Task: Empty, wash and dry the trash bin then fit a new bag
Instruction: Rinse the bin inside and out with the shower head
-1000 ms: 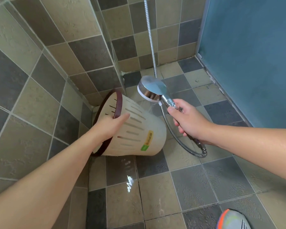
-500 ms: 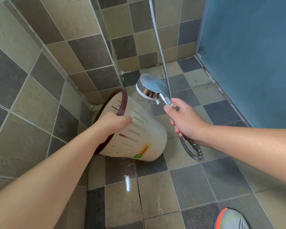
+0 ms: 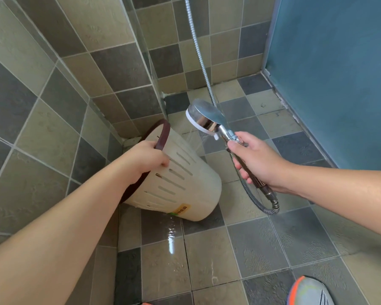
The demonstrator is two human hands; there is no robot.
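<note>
Trash bin, cream plastic with slotted walls and a dark brown rim band, tipped on its side above the tiled floor, mouth turned toward the corner of the tiled wall, base toward the viewer's right. Left hand clenched over the rim band at the bin's upper edge, fingers curled onto the outer wall. Right hand, to the right of the bin, wrapped round the handle of a chrome shower head; spray face angled down at the bin, thin jets faintly visible between the two. Metal hose looping below the handle, right of the bin. Yellow label low on the bin's wall. Wet streak on the floor just below the bin. Toe of a grey and orange shoe well below and right of the bin.

Washing step judged in progress; drying and bagging not yet done. Handling, as judged: light, thin-walled, somewhat flexible, slippery when wet. Best hold at the stiffer rim band, as here; slots a possible second purchase. Interior hidden.
</note>
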